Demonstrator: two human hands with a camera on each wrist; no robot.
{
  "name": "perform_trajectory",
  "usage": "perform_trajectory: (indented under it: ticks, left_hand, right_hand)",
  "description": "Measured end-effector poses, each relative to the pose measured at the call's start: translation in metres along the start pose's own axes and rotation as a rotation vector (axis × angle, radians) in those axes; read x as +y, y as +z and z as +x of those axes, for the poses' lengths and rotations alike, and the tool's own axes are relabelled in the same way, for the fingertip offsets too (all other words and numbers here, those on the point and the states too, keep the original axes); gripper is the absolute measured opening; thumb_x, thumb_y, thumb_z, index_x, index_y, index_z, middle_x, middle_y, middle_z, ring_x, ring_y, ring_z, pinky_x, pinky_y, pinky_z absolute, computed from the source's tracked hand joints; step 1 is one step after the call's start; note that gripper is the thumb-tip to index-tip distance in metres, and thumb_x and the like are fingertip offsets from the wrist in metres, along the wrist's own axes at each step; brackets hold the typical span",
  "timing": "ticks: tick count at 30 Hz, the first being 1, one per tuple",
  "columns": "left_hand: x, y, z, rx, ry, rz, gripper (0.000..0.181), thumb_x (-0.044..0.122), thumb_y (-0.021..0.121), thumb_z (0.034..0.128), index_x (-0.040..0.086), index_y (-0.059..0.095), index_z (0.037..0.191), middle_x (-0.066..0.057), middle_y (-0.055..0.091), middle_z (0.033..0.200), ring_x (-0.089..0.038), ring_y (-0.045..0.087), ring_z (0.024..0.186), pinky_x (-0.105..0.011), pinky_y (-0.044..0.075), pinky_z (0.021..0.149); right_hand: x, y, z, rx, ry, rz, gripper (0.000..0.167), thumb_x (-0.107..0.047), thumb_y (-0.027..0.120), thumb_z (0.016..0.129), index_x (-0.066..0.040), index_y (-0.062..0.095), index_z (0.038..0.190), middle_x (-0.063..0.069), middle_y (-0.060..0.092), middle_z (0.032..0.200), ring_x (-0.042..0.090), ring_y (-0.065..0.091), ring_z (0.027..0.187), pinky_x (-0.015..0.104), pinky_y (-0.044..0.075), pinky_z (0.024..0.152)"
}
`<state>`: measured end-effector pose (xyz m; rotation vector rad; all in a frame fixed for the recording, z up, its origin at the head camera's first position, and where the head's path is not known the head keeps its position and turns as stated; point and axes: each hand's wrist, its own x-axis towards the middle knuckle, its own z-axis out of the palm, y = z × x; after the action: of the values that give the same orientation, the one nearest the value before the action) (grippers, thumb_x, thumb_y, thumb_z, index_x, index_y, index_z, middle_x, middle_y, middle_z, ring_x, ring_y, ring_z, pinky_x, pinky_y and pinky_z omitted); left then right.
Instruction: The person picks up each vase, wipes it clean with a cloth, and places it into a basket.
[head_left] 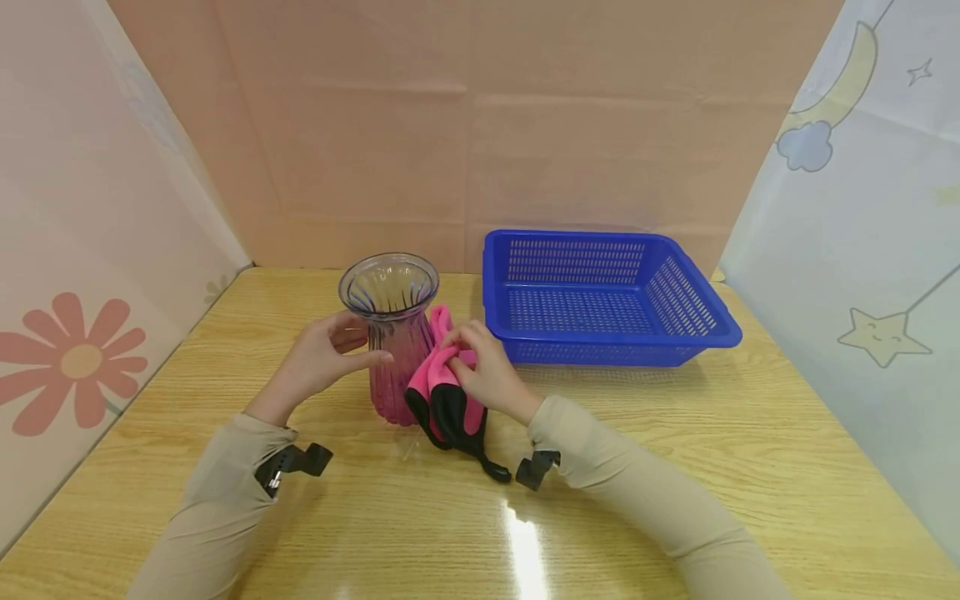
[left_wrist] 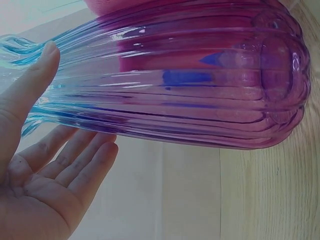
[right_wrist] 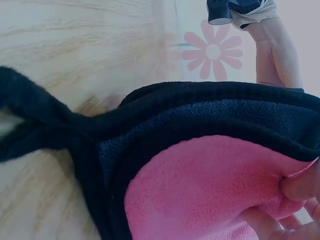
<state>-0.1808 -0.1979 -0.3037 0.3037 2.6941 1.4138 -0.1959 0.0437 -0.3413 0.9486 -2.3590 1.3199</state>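
A tall ribbed glass vase (head_left: 401, 367), clear at its flared rim and pink-purple below, stands upright on the table. My left hand (head_left: 322, 358) is beside its neck, the thumb reaching across the near side and the other fingers extended along the far left side. In the left wrist view those fingers (left_wrist: 87, 160) lie nearly straight against the glass (left_wrist: 200, 85). My right hand (head_left: 487, 367) pinches a soft pink cloth (head_left: 442, 367) with black trim and a hanging loop, held bunched against the vase's right side. The right wrist view shows the fleecy pink face (right_wrist: 200, 185) between fingertips and thumb.
A blue plastic basket (head_left: 517, 339) with slotted walls stands at the back right of the wooden table (head_left: 390, 533). Peach paper hangs behind it, and printed sheets stand at the left and right sides.
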Motion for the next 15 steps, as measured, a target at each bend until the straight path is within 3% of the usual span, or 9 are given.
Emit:
perform_trajectory:
  ticks: [15]
  left_hand:
    - [-0.0005, 0.0005, 0.0003, 0.001, 0.013, -0.006, 0.070, 0.037, 0.075, 0.0771, 0.004, 0.046, 0.132, -0.019, 0.054, 0.133, -0.036, 0.050, 0.126, -0.049, 0.044, 0.103]
  right_hand:
    - [-0.0006, -0.0002, 0.0001, 0.008, 0.019, 0.003, 0.009, 0.008, 0.060, 0.080, 0.000, 0.059, 0.084, 0.016, 0.057, 0.092, 0.026, 0.061, 0.090, 0.035, 0.058, 0.080]
